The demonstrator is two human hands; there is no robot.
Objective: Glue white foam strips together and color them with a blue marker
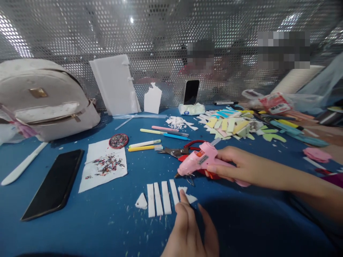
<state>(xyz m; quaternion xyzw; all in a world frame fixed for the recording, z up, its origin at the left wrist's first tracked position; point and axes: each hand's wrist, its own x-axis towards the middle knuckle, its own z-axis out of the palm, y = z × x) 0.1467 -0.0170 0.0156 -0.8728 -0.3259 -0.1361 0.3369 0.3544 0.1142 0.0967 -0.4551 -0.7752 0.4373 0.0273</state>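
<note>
My right hand (233,163) is wrapped round the handle of a pink hot glue gun (197,160), whose nozzle points down and left above the white strips. Below it, my left hand (190,228) is open, its index fingertip on or beside a white tail-shaped piece (190,198). Several white foam or card strips (166,198) stand side by side on the blue table. To their left lies a small white triangular piece (141,201) with a dark dot, so the row resembles a fish. Red-handled pliers (173,152) lie behind the glue gun, partly covered by it.
At left are a black phone (53,184), a white knife-shaped tool (24,163), a backpack (48,100) and a sheet (103,180) with glitter-like bits. Markers (146,143) lie mid-table. Behind my right hand, coloured scraps (230,125) are piled. A perforated metal panel (160,43) closes the back.
</note>
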